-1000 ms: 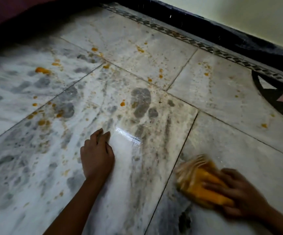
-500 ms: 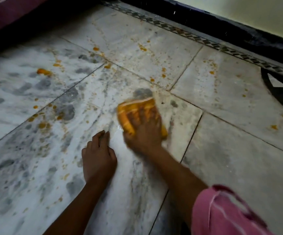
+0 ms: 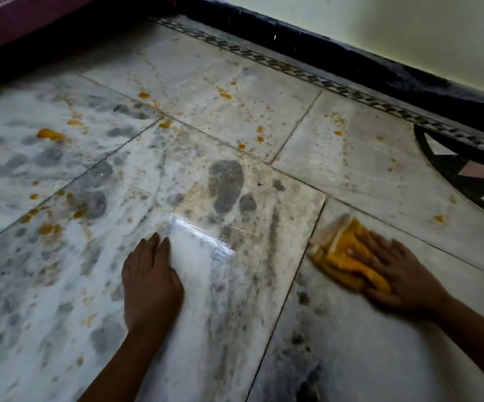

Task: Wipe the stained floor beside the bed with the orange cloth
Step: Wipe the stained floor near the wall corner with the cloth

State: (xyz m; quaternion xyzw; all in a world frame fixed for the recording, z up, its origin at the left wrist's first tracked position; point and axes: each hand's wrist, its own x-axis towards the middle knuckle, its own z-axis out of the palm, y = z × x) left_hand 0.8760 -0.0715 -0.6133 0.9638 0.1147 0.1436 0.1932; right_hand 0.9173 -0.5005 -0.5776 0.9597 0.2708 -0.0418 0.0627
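Mid-wipe, my right grip point(image 3: 391, 274) spread flat, pressing the orange cloth point(image 3: 336, 253) at four o'clock; next, I reckon, those ten-o'clock orange spots point(image 3: 50, 134).

The floor point(image 3: 235, 82) is white marble blotched grey and spattered with orange stains point(image 3: 49, 134). The cloth point(image 3: 342, 256) is orange-yellow. A black-and-pale chequered border strip point(image 3: 293, 69) runs beside dark skirting point(image 3: 351, 53) under a cream wall point(image 3: 380, 18). A black inlay point(image 3: 450, 166) holds pink and white triangles. The bed cover point(image 3: 17, 21) is maroon.

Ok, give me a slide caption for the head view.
Right hand presses the orange cloth on stained marble floor; left hand rests flat nearby.
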